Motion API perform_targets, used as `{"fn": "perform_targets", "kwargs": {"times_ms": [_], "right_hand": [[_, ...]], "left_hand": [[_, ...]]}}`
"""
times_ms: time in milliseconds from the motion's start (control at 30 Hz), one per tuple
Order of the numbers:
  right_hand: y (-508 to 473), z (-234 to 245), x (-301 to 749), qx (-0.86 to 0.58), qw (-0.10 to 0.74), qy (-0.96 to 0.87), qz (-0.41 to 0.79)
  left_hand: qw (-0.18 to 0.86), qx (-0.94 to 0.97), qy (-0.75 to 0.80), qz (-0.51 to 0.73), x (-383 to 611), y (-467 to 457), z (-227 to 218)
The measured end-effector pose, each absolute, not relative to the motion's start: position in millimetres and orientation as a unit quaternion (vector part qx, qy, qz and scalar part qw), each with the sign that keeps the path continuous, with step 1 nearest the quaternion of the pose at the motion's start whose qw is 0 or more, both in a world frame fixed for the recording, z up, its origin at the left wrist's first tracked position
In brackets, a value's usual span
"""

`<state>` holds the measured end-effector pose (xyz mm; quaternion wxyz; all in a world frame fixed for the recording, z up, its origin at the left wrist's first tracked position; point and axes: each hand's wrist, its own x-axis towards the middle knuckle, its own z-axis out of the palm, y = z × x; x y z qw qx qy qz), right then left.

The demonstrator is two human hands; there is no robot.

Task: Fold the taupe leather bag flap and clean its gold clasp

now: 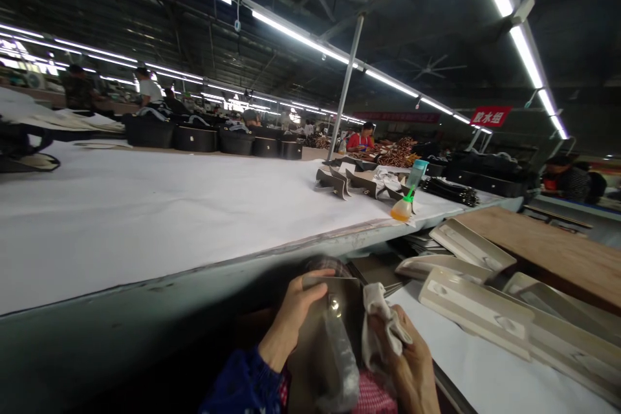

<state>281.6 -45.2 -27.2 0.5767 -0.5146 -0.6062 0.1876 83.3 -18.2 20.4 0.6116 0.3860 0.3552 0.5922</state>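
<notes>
At the bottom centre of the frame, a grey-brown panel (312, 339) lies lengthwise up and down, the left hand's (294, 312) fingers gripping its upper left edge. Just beside its right edge, the right hand's (411, 362) fingers clutch a white cloth (373, 314); contact is unclear. The white tabletop (145, 213) spans middle left; strip lights (310, 39) cross the dark room above.

Here's a flat taupe leather-look panel (308, 349), flashing a small gold metal clasp (334, 304); crumpled white cloth (372, 310), deep-blue gathered sleeve (245, 380), and there, red-and-white checked fabric (373, 396)!
</notes>
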Motion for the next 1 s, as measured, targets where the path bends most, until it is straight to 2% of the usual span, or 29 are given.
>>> {"fn": "perform_targets", "kwargs": {"times_ms": [167, 400, 567, 767, 1000], "right_hand": [[-20, -9, 252, -0.464, 0.519, -0.707, 0.124], [-7, -10, 235, -0.48, 0.513, -0.712, 0.003], [-25, -28, 234, -0.455, 0.498, -0.739, -0.009], [-8, -24, 228, -0.468, 0.514, -0.719, -0.024], [-20, -34, 234, -0.459, 0.483, -0.746, -0.011]], "left_hand": [[0.591, 0.397, 0.36, 0.602, 83, -15, 16], [0.59, 0.393, 0.354, 0.61, 76, -14, 2], [0.596, 0.376, 0.348, 0.618, 75, -19, 2], [0.594, 0.383, 0.347, 0.617, 74, -17, -2], [0.599, 0.38, 0.342, 0.616, 75, -15, -7]]}}
